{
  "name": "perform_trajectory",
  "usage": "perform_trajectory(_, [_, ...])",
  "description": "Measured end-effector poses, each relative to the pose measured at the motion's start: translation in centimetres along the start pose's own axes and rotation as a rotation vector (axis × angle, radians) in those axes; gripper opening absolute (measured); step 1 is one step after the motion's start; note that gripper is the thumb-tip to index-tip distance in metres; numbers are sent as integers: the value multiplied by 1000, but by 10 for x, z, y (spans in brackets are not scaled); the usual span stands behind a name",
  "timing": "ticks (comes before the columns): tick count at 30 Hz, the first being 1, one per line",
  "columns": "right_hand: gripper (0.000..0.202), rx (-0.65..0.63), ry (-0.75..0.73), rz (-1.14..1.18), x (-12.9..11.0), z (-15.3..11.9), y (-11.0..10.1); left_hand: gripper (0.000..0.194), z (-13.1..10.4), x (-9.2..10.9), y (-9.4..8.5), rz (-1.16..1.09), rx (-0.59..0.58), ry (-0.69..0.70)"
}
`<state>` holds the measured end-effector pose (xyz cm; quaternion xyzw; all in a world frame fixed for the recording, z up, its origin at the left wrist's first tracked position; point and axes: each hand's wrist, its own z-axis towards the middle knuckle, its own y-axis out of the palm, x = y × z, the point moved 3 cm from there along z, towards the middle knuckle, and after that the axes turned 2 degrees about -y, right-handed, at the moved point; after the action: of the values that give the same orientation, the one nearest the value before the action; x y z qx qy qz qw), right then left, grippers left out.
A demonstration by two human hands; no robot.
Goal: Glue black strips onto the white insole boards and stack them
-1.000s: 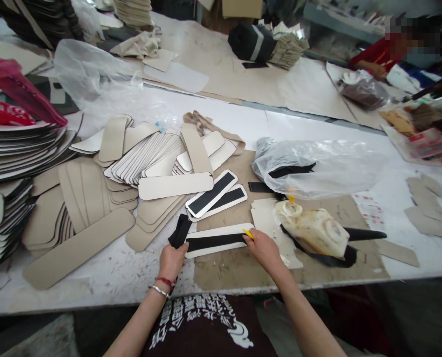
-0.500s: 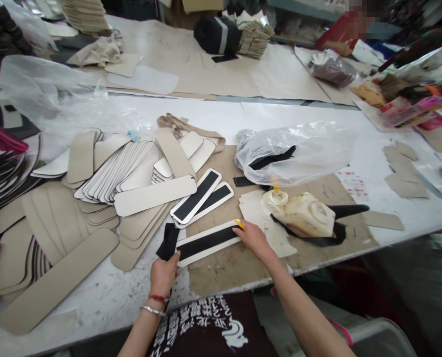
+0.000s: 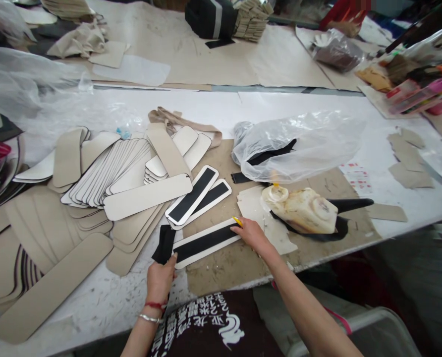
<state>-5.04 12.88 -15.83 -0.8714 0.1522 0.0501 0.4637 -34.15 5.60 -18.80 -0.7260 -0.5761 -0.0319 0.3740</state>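
Note:
A long white strip (image 3: 181, 262) with a black band (image 3: 206, 245) along its middle lies at the table's front edge. The thumb of my left hand (image 3: 160, 277) presses on its left end, fingers closed around that end. My right hand (image 3: 253, 233) is closed on a small yellow tool (image 3: 237, 221) at the strip's right end; most of the tool is hidden in the fingers. Folded black tape (image 3: 164, 244) lies by my left hand. Just behind, two finished-looking white strips with black bands (image 3: 193, 194) overlap each other.
Beige and white rounded strips (image 3: 50, 287) are piled on the left. A stained plastic bottle (image 3: 306, 210) lies on its side at right, in front of a clear bag (image 3: 317, 144) with black material inside. Brown cardboard (image 3: 209, 280) covers the table under the work.
The view has shifted slightly, and the piles on the left appear further left and larger. Both hands keep their places on the strip, with hardly any visible movement.

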Motion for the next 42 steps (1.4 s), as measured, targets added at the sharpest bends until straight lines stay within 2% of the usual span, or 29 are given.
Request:
perform_trajectory(8, [23, 3, -15, 2, 1, 3, 1, 45, -5, 3, -1, -18, 7, -2])
perform_trajectory(13, [35, 5, 110, -120, 1, -3, -7, 43, -2, 2, 1, 23, 13, 11])
perform_trajectory(19, [32, 121, 138, -152, 11, -16, -17, 38, 0, 1, 1, 26, 17, 42])
perform_trajectory(24, [40, 195, -14, 116, 18, -20, -15, 37, -1, 4, 0, 63, 0, 45])
perform_trajectory(29, [37, 135, -128, 415, 11, -20, -7, 34, -3, 5, 0, -75, -32, 53])
perform_trajectory(33, [31, 95, -92, 628, 9, -29, -1, 35, -8, 3, -8, -200, -72, 95])
perform_trajectory(38, [35, 31, 13, 837, 9, -45, 7, 38, -21, 3, -24, -433, -182, 199])
perform_trajectory(42, [41, 24, 45, 925, 1, -56, 12, 39, -28, 1, -32, -556, -192, 173])
